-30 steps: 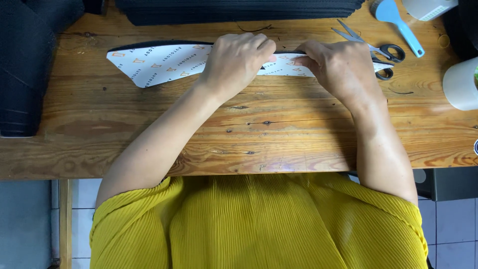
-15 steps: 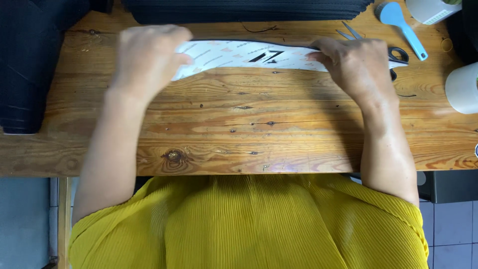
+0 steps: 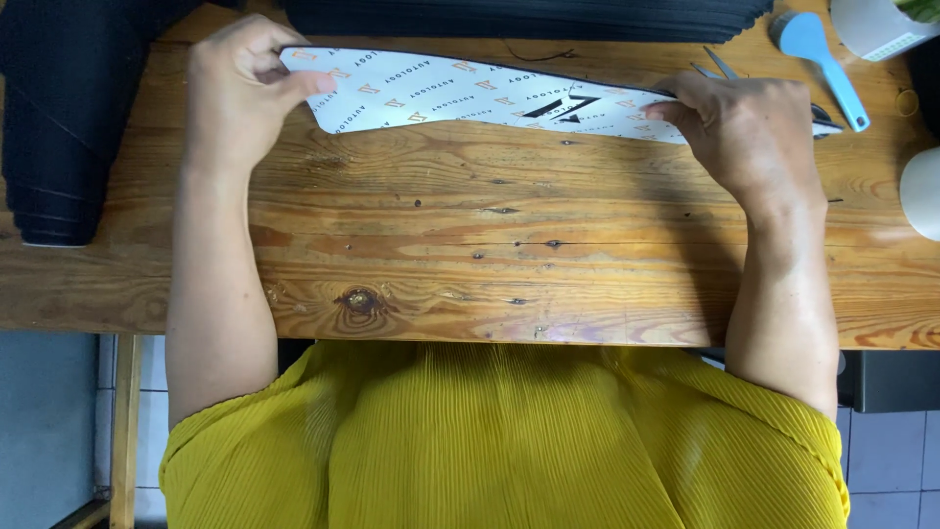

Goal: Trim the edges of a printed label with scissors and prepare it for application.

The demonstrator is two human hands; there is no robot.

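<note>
- The left hand [image 3: 240,83] pinches the left end of a long white printed paper strip [image 3: 460,93], thumb on top, fingers curled behind it.
- The right hand [image 3: 749,127] presses and grips the strip's right end, fingers closed over the paper.
- The strip lies stretched between both hands along the far edge of the wooden bench [image 3: 490,255], its lower edge curving; it carries small orange marks and one larger black mark near the right hand.
- A stack of dark sheets [image 3: 519,18] lies just beyond the strip at the far edge; another dark stack [image 3: 59,127] sits at the far left corner.
- Scissors [image 3: 725,71] lie partly hidden behind the right hand, a light blue spatula [image 3: 822,54] just beside them towards the far right corner.
- A white cup [image 3: 920,191] stands at the right edge.
</note>
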